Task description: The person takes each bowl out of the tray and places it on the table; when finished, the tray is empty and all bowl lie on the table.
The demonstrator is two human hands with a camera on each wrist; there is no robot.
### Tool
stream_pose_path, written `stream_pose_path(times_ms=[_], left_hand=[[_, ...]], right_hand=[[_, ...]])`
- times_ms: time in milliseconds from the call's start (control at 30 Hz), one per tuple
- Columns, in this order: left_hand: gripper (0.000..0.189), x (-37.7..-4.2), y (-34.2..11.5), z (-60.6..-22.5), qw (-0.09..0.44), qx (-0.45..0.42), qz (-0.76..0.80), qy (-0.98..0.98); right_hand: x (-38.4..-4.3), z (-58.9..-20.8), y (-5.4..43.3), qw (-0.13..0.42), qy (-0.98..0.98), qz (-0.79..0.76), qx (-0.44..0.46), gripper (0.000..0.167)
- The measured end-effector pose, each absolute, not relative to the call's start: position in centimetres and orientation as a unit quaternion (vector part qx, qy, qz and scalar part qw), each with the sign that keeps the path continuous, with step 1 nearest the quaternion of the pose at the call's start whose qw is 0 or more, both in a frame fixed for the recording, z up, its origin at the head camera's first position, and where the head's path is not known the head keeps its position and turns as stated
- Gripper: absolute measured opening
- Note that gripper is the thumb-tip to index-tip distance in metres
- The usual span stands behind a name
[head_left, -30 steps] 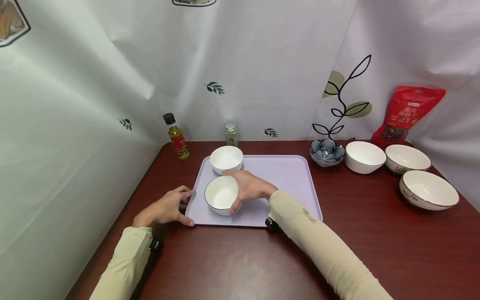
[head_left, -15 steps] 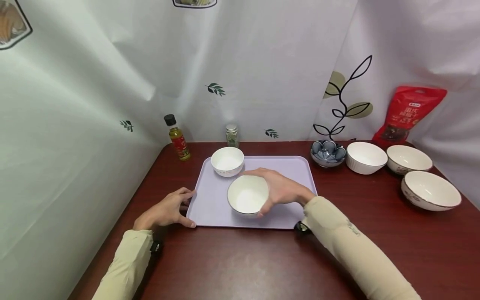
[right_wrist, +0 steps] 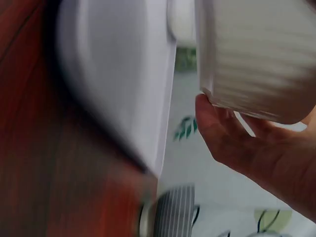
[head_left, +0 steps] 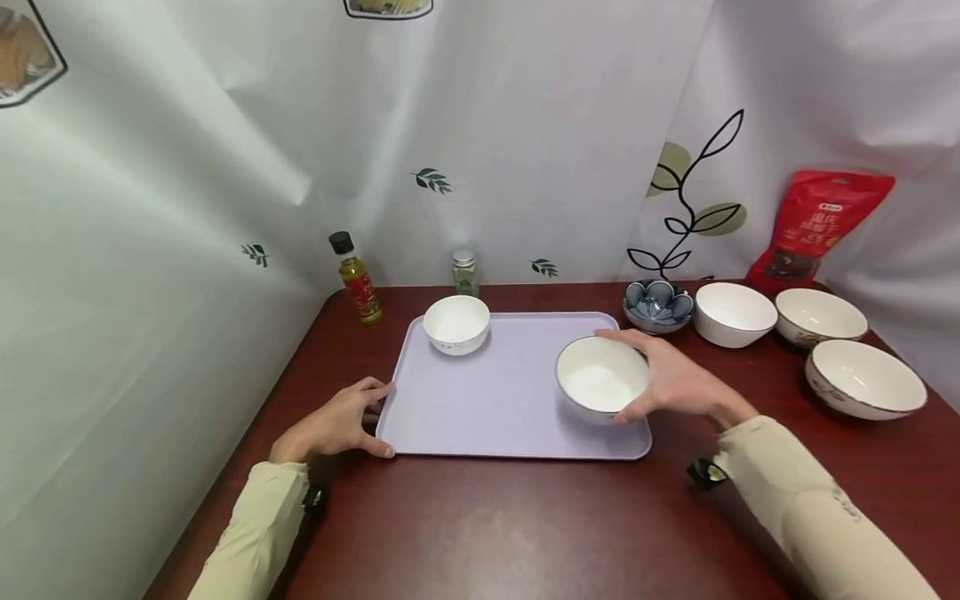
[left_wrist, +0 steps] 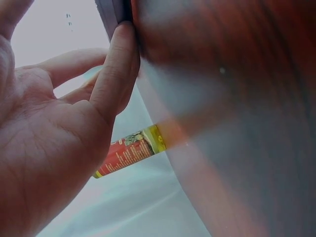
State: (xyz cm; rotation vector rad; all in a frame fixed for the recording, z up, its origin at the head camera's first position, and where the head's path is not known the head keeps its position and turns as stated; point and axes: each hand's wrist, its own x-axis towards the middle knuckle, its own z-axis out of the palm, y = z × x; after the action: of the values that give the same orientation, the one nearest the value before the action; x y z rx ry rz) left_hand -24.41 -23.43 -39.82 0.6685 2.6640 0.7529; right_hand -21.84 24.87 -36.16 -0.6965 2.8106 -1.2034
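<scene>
In the head view my right hand (head_left: pixel 678 379) holds a white bowl with a thin dark rim (head_left: pixel 600 375) by its right side, over the right part of the lilac tray (head_left: pixel 480 400). The right wrist view shows the ribbed bowl (right_wrist: pixel 261 54) raised off the tray, fingers around its wall. My left hand (head_left: pixel 333 423) touches the tray's front left corner, thumb and fingers spread along its edge; a fairly straight finger (left_wrist: pixel 118 64) meets the tray edge in the left wrist view. A smaller white bowl (head_left: pixel 457 327) stands at the tray's back left.
Behind the tray are an oil bottle (head_left: pixel 358 283) and a spice jar (head_left: pixel 465 273). To the right stand a blue petal-patterned bowl (head_left: pixel 657 308), a white ribbed bowl (head_left: pixel 735 312), two patterned bowls (head_left: pixel 821 315) and a red pouch (head_left: pixel 821 221). Curtains enclose the table.
My right hand has carried the dark-rimmed bowl from beside the smaller white bowl to the right across the tray. My left hand has stayed at the tray's corner.
</scene>
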Motion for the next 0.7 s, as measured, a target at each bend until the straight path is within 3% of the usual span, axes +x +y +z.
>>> stream_pose_path(times_ms=[333,700], left_hand=[[0.108,-24.4,-23.3,-39.5,0.146,0.23,0.259,0.927],[0.109,-24.4,-23.1,-39.6,0.151,0.224,0.258,0.927]], right_hand=[[-19.9,-36.6,29.6,-0.065,0.923,-0.371,-0.074,0.11],[-19.5,-38.1,34.6,-0.059,0.93,-0.359,0.043,0.114]])
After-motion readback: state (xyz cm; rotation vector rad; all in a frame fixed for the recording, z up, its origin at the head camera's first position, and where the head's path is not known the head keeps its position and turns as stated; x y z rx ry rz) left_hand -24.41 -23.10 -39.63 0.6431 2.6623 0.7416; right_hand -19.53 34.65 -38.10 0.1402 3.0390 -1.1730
